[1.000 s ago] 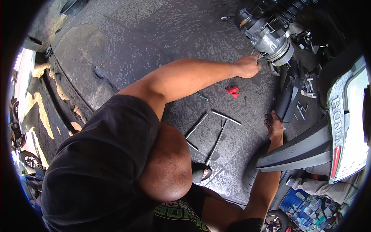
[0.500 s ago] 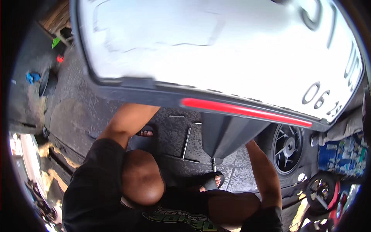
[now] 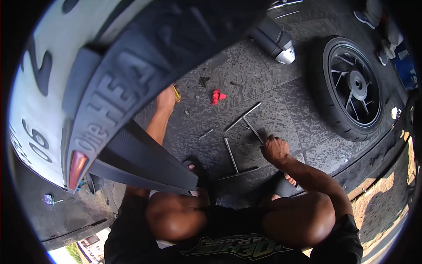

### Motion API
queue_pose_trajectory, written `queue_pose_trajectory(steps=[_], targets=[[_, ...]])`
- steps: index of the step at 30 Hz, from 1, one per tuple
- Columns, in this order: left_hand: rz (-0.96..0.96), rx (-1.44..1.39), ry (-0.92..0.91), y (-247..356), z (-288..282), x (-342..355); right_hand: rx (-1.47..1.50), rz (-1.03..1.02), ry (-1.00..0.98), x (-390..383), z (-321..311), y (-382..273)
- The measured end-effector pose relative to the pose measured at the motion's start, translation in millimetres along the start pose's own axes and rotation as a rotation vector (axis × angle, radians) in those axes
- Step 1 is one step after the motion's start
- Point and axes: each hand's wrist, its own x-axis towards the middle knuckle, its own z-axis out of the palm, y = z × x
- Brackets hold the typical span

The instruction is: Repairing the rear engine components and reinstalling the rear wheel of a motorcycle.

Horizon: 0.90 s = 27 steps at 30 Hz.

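Observation:
My right hand (image 3: 276,150) is closed around the shaft end of a metal T-handle wrench (image 3: 252,126) just above the floor. A second T-handle wrench (image 3: 231,154) lies beside it, nearer to me. My left hand (image 3: 166,100) reaches down past a black plate holder, its fingers closed at a small yellow thing (image 3: 177,93) whose kind I cannot make out; the holder hides part of the hand. Close in front at the left are the white licence plate (image 3: 57,35), its black holder (image 3: 127,75) and a dark mudguard (image 3: 145,154).
A coil spring (image 3: 205,134) and a red piece (image 3: 217,97) lie on the tiled floor (image 3: 307,101). A motorcycle wheel with tyre (image 3: 347,88) lies at the right, and a silver-tipped exhaust (image 3: 277,42) is at the top. Another person's shoes (image 3: 364,20) are at the far right.
The view has swung, so the plate and mudguard now sit at the left. My right hand has come from behind the mudguard onto the wrench. My left hand now shows.

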Motion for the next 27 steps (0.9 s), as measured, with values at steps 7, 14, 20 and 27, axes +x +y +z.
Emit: queue_pose_trajectory(steps=[7, 14, 20, 27], targets=[[-0.001, -0.1, -0.094, -1, 53, -8, 0.05, 0.22, 0.218, 1, 7, 23], [0.039, -0.082, -0.055, -2, 23, -3, 0.338, 0.186, 0.123, 1, 16, 28], [0.005, -0.106, -0.085, -2, 16, 1, 1.188, -0.014, 0.475, -14, -77, 13], [-0.038, -0.111, -0.038, -2, 16, 1, 1.827, -0.209, 0.463, 39, -117, -41]])
